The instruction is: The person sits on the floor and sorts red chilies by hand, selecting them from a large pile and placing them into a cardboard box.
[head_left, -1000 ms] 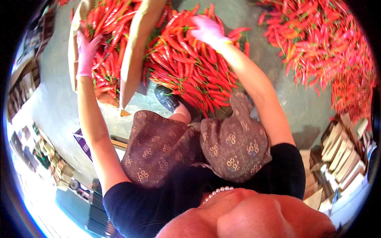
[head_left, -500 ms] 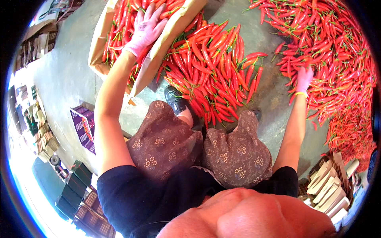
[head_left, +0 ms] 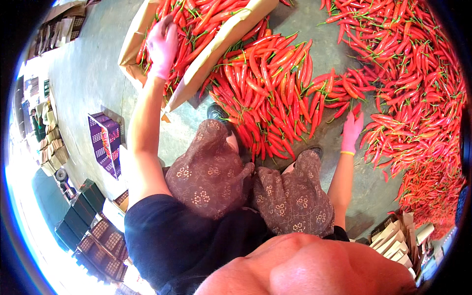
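Note:
My left hand (head_left: 163, 49), in a pink glove, is over the red chili peppers (head_left: 201, 19) inside an open cardboard box (head_left: 221, 46) at the upper left. Its fingers are drawn together and bent; what they hold, if anything, is hidden. My right hand (head_left: 352, 130), gloved in pink with a yellow band at the wrist, is low at the near left edge of the large chili heap (head_left: 418, 98). A red chili (head_left: 357, 110) shows at its closed fingertips. Between my hands, a smaller chili pile (head_left: 275, 93) lies on the floor against the box.
My knees and shoes are just below the smaller pile. A purple crate (head_left: 105, 145) stands on the grey floor (head_left: 88, 69) to the left. Stacked cardboard (head_left: 393, 241) is at the lower right, dark crates (head_left: 101, 246) at the lower left.
My left hand has drawn its spread fingers together and shifted slightly left. My right hand has come left, out of the large heap; loose chilies now bridge the two piles.

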`<state>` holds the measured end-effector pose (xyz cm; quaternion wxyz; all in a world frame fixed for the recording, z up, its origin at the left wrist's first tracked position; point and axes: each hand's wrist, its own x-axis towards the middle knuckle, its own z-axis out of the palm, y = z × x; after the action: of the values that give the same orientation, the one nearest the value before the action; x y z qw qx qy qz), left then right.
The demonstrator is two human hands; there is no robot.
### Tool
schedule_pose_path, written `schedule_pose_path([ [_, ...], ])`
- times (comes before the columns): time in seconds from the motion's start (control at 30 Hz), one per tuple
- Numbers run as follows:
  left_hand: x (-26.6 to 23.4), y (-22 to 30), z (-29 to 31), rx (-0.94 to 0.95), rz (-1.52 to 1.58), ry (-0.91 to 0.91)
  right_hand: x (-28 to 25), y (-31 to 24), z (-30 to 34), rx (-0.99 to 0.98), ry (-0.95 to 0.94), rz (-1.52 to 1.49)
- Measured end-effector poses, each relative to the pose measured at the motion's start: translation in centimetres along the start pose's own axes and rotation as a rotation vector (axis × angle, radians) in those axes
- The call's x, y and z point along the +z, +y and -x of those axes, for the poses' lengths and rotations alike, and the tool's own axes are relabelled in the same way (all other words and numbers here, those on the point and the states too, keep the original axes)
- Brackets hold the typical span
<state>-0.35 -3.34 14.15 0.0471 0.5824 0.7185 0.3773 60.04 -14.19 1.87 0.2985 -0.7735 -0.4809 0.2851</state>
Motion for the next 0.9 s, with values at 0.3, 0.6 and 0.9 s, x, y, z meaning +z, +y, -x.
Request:
schedule_pose_path([
  [0.3,4.9,-2.4,-8.7,0.469,-0.481,-0.229,-1.3,0.0,3.9,0.029,-0.093,-0.220],
  [0.6,6.4,-2.8,-4.3,0.568,-0.729,-0.363,-2.3,-2.9,5.3,0.056,-0.111,-0.078],
  [0.9,2.4,11.7,-7.2,0.866,-0.252,-0.208,-6.1,-3.0,1.1,0.126,-0.018,0.174],
])
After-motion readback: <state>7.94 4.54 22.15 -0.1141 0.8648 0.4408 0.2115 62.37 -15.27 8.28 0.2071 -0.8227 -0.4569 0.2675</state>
